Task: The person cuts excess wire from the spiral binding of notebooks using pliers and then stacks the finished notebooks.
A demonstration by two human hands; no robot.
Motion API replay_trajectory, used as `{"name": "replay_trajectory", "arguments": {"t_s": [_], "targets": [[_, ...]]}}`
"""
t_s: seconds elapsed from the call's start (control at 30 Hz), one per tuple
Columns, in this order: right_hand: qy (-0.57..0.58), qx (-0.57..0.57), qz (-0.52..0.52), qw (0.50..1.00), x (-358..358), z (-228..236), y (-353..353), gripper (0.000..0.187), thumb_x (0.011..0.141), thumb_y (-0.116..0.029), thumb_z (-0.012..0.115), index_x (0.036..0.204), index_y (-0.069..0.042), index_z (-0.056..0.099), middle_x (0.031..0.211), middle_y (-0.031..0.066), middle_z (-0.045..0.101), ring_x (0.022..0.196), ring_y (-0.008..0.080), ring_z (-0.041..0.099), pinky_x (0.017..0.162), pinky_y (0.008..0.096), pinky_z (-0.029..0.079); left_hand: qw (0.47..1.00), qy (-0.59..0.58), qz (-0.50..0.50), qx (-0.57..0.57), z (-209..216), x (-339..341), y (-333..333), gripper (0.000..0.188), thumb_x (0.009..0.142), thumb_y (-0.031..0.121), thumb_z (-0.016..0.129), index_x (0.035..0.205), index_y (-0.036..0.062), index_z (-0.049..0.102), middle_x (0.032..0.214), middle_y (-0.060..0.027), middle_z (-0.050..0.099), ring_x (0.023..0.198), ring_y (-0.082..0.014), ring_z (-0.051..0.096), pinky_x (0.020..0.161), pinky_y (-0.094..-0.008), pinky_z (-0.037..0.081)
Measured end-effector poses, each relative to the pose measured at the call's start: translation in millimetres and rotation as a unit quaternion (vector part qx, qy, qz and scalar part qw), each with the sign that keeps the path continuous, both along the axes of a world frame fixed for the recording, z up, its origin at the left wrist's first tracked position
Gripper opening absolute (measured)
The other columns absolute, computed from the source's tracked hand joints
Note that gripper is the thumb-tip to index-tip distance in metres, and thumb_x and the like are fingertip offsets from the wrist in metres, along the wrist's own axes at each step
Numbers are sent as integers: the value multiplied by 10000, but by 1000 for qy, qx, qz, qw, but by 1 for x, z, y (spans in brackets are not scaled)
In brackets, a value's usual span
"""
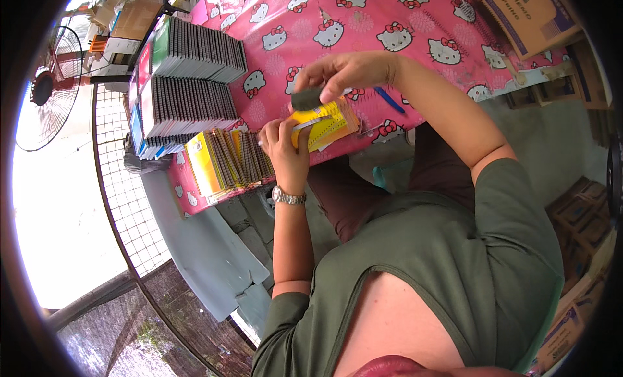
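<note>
Near the front edge of the pink-covered desk [272, 59], the yellow notebook [331, 131] has the left grip [289, 155] at its left end, though whether those fingers clench it or merely press, I cannot tell; the right grip [352, 72] grasps a dark block [306, 100] above it. The notebook should be light, with bendable, perhaps slippery covers, best taken by its outer edges, while the block looks compact and suits a hold along its sides.

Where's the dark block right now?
Head view, above and slightly left of centre: dark block in the right hand, at the upper-left end of the yellow notebook, above the left hand.
</note>
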State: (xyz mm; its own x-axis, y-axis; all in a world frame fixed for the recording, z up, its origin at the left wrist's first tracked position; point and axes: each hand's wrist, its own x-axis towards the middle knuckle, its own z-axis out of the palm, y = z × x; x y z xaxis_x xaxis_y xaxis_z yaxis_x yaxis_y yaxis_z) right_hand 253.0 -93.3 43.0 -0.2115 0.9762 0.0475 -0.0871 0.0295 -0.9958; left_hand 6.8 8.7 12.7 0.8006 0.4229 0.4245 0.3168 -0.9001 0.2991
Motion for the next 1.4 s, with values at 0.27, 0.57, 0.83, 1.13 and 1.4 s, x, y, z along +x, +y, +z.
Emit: {"name": "replay_trajectory", "arguments": {"t_s": [0.27,0.57,0.83,1.13,1.4], "targets": [[0,-53,21,998,2,11,-15,493,814,-305,693,1221,-33,636,1139,72,643,1065,152,578,915,311,450,997,-7,-74,-32,21,23,-6,277,727,128,799,953,51,659,962,-108,603,939,-321,548,842,-438,448],[38,-14,43,998,-4,-5,-9,484,807,-246,710,1248,-65,625,1238,71,607,1159,175,552,991,328,427,991,-7,-91,-94,18,16,3,297,755,99,757,1001,54,597,1038,-123,587,1034,-337,529,893,-444,430],[-53,-63,13,997,-10,15,6,468,813,-279,704,1222,-64,632,1174,48,625,1069,159,583,935,303,433,998,-18,-41,-54,21,3,21,258,754,57,760,981,42,640,1055,-131,589,1018,-346,548,892,-450,453],[15,-32,11,999,-7,0,33,466,797,-218,703,1216,-27,633,1186,78,645,1077,152,589,965,291,431,964,-21,-43,-261,14,3,29,200,860,32,726,1022,-16,617,981,-69,577,758,-110,597,650,-247,492],[192,-26,106,975,-8,-8,34,464,784,-222,723,1198,-28,639,1117,81,654,1053,162,594,942,301,438,944,-51,-58,-320,11,12,27,252,801,30,768,999,-8,618,948,-92,605,756,-176,636,648,-285,526]]}}
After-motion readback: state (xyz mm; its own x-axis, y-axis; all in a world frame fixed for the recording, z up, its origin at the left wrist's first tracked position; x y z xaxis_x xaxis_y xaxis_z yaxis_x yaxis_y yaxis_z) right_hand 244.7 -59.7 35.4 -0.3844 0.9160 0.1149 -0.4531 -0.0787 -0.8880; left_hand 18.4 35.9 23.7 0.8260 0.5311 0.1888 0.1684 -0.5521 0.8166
